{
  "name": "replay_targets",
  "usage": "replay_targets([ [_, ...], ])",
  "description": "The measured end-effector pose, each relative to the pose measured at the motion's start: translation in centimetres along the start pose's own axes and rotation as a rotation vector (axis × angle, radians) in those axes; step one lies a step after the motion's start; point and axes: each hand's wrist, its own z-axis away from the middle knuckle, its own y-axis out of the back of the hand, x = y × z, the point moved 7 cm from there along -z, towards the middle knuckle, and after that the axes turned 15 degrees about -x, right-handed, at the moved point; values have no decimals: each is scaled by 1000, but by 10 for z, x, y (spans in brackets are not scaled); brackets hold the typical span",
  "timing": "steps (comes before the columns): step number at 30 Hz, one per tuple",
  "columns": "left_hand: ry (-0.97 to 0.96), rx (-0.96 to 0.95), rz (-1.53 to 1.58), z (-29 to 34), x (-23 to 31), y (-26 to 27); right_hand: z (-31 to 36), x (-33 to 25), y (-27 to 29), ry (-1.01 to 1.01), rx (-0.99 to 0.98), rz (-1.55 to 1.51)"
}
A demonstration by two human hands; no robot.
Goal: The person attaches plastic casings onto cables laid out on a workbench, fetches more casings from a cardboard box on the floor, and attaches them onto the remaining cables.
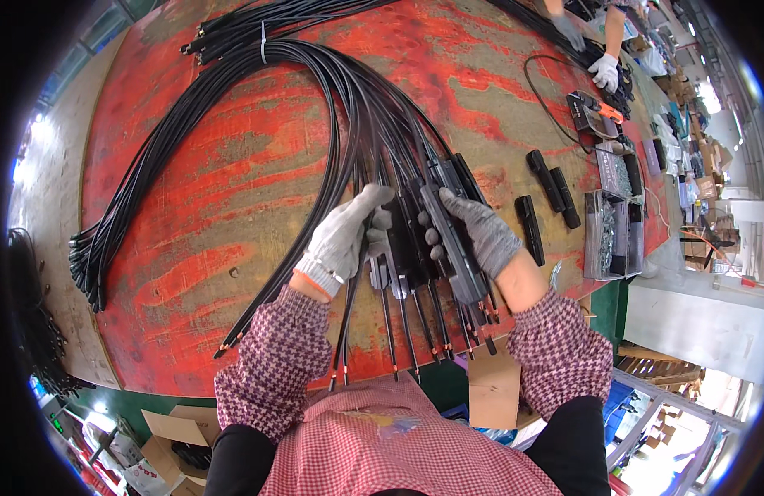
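Note:
A large bundle of black cables (pixel 204 91) arcs over the table and fans out between my hands, with bare coppery tips at its near ends. My right hand (pixel 488 236), in a grey glove, grips a long black plastic housing (pixel 454 244), thumb on top and fingertips showing on its left side. Other black housings (pixel 410 236) sit on the cables beside it. My left hand (pixel 336 240), in a pale glove, is closed among the cables, its fingers curled next to these housings. What lies inside its grip is hidden. Grey pieces (pixel 398 285) show below the left fingers.
Loose black housings (pixel 527 227) lie right of my hands. Beyond them stand clear bins (pixel 599 236) of small parts and an orange-and-black power tool (pixel 597 112). A co-worker's gloved hand (pixel 604 73) is at the far right. Cardboard boxes (pixel 491 388) sit below the table's near edge.

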Motion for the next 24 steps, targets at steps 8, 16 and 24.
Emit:
replay_targets([
  [8,65,57,-55,19,-28,0,-42,-42,35,80,94,165],
  [16,70,-55,-63,36,-42,2,34,-115,67,514,852,1639],
  [24,271,-70,-372,93,-83,18,134,-11,225,-153,1231,1565],
])
